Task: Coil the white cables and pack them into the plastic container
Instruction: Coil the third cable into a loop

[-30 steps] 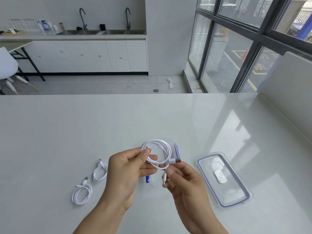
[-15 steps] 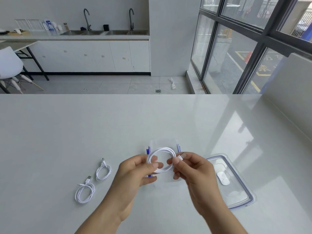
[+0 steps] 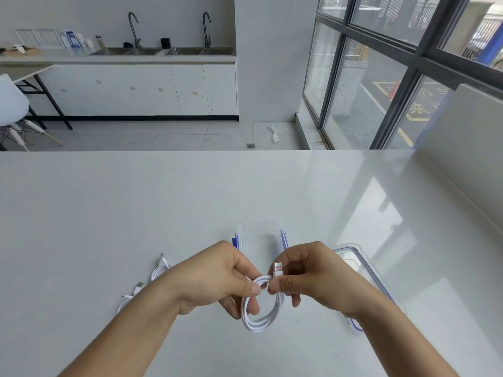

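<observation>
Two grips: left hand (image 3: pixel 217 278) pinches the coil (image 3: pixel 261 319), right hand (image 3: pixel 313 276) the plug (image 3: pixel 278 268); tuck it snugly, loops tight.

Three white cables: one coiled cable (image 3: pixel 261 318) held between the left hand (image 3: pixel 215 278) and right hand (image 3: pixel 318 276), plus a farther cable (image 3: pixel 160 268) and a nearer cable (image 3: pixel 130 295) on the tabletop (image 3: pixel 136 213), left of the left hand. One plastic container (image 3: pixel 261 232) just behind both hands. One lid (image 3: pixel 353 257) right of the right hand.
</observation>
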Available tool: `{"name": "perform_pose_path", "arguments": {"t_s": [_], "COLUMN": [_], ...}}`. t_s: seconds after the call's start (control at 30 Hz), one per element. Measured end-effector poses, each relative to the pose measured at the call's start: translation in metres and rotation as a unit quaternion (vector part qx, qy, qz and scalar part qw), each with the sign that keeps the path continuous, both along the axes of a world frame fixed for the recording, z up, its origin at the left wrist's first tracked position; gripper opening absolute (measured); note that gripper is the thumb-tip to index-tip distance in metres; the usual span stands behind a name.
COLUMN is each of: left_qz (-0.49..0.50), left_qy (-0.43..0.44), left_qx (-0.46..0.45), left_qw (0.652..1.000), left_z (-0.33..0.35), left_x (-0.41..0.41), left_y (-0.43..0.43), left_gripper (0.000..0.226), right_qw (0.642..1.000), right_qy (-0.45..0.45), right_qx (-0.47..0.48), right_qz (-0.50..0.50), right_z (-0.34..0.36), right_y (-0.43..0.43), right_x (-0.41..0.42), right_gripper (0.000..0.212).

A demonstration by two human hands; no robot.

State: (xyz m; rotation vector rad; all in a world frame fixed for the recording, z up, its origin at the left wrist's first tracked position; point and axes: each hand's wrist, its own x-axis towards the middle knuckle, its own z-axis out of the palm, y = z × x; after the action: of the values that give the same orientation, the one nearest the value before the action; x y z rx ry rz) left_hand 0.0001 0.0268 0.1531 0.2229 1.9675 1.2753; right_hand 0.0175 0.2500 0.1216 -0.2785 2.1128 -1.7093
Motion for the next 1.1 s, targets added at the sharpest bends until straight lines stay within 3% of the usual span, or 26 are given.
{"name": "perform_pose_path", "arguments": {"t_s": [0.1,0.3,0.6,0.67,0.8,0.9,1.0,1.1], "left_qz": [0.039,0.069,0.15,0.159,0.175,0.168,0.173,0.196], "left_qy": [0.012,0.011,0.046,0.051,0.064,0.086,0.093,0.085], "left_qx": [-0.008,0.042,0.1,0.093,0.071,0.038,0.026,0.034], "left_qw": [0.999,0.997,0.983,0.982,0.98,0.981,0.98,0.976], "left_z": [-0.008,-0.009,-0.003,-0.004,-0.006,-0.01,-0.013,-0.016], "left_x": [0.004,0.009,0.01,0.011,0.01,0.01,0.011,0.009], "left_y": [0.005,0.0,0.004,0.006,0.007,0.009,0.011,0.008], "left_gripper": [0.013,0.018,0.019,0.017,0.016,0.018,0.019,0.019], "right_qw": [1.0,0.983,0.981,0.971,0.951,0.923,0.891,0.916], "right_qy": [-0.012,-0.082,0.0,-0.033,-0.108,-0.144,-0.185,-0.142], "right_qx": [-0.002,-0.163,-0.175,-0.222,-0.283,-0.355,-0.414,-0.365], "right_qz": [-0.001,0.026,-0.084,-0.083,-0.056,-0.02,-0.026,-0.08], "right_z": [-0.002,-0.01,-0.042,-0.042,-0.044,-0.047,-0.047,-0.046], "right_y": [0.003,0.023,-0.011,-0.015,-0.022,-0.027,-0.033,-0.03], "right_x": [0.0,-0.002,0.005,0.006,0.007,0.009,0.011,0.013], "right_gripper": [0.014,0.027,0.013,0.006,0.03,0.014,0.014,0.022]}}
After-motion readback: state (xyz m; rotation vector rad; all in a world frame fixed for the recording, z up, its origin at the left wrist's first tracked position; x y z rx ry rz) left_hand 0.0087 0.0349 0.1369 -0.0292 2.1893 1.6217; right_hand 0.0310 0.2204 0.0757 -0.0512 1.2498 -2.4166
